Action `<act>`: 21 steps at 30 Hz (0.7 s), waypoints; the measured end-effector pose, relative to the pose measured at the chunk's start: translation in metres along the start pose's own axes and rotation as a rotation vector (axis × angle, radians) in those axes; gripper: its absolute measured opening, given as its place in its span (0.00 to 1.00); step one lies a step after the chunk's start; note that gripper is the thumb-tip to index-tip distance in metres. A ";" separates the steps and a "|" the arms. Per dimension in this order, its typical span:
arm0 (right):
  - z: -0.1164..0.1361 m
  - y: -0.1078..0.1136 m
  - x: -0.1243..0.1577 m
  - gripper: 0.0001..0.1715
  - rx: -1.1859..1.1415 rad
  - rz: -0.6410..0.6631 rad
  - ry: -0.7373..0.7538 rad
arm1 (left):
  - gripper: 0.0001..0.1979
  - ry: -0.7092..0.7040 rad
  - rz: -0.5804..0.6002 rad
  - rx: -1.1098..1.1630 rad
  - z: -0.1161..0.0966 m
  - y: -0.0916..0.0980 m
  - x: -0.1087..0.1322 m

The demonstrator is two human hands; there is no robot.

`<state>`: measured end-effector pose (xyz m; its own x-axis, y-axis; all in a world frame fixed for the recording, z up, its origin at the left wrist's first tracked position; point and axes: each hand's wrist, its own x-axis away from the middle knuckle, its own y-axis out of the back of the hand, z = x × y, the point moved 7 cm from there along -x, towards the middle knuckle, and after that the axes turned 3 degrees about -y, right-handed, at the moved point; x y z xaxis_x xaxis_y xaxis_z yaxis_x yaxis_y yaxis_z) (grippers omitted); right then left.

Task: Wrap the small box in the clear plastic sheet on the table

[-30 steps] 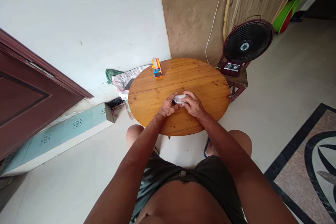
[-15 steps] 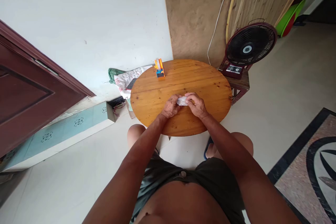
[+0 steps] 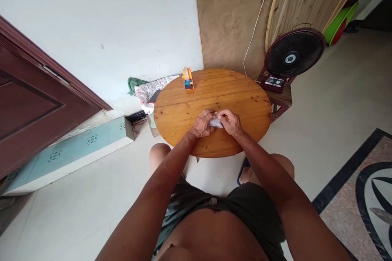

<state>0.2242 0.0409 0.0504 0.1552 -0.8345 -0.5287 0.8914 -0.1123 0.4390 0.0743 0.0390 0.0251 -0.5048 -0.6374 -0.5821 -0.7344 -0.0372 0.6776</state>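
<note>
Between my two hands, over the near half of the oval wooden table, is a small whitish, see-through wrapped packet. My left hand is closed on its left side, the fingers curled around it. With thumb and fingers pinched together, my right hand grips the packet's upper right edge. What the wrapping contains is too small to make out. An orange and blue tape dispenser stands at the table's far left edge, out of reach of both hands' fingers.
A dark fan stands on a wooden stool right of the table. Printed sacking lies against the wall on the left. My knees flank the table's near edge. A pale blue tiled ledge runs below the door.
The packet has tilted and shows more of its lower side between my hands. My fingers have shifted slightly on it. The whole view has moved a little.
</note>
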 end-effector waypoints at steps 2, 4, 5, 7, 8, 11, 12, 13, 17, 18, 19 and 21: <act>0.001 0.000 0.002 0.10 0.001 0.021 -0.016 | 0.23 0.041 0.031 0.010 0.001 0.000 0.000; 0.001 0.001 0.003 0.10 -0.009 0.028 -0.046 | 0.22 0.062 0.040 0.023 0.001 0.000 0.000; 0.001 0.002 0.002 0.10 -0.011 0.025 -0.061 | 0.23 0.060 0.033 0.030 0.001 0.000 0.000; 0.002 0.003 -0.001 0.11 -0.001 0.013 -0.085 | 0.26 0.036 -0.005 0.046 0.000 0.001 -0.001; 0.003 0.004 -0.004 0.11 0.007 0.005 -0.087 | 0.28 0.022 -0.031 0.053 -0.001 0.003 -0.001; 0.007 0.007 -0.018 0.11 0.027 -0.027 -0.070 | 0.35 0.012 -0.114 0.082 -0.002 0.008 -0.002; 0.007 0.008 -0.025 0.11 0.028 -0.037 -0.070 | 0.36 0.026 -0.145 0.096 -0.001 0.010 -0.002; 0.006 0.008 -0.032 0.10 0.028 -0.043 -0.077 | 0.37 0.051 -0.179 0.113 0.000 0.013 -0.001; -0.012 0.006 -0.063 0.09 -0.028 -0.067 -0.227 | 0.37 0.196 -0.322 0.176 0.011 0.023 0.005; -0.019 0.004 -0.070 0.09 -0.066 -0.069 -0.290 | 0.36 0.227 -0.325 0.188 0.014 0.023 0.006; -0.026 0.002 -0.076 0.09 -0.107 -0.070 -0.357 | 0.36 0.248 -0.311 0.201 0.015 0.022 0.007; -0.039 -0.003 -0.086 0.09 -0.178 -0.061 -0.506 | 0.35 0.262 -0.256 0.218 0.017 0.019 0.006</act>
<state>0.2243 0.1340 0.0661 -0.0841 -0.9900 -0.1137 0.9577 -0.1118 0.2653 0.0494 0.0474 0.0271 -0.1818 -0.8038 -0.5665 -0.9140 -0.0744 0.3989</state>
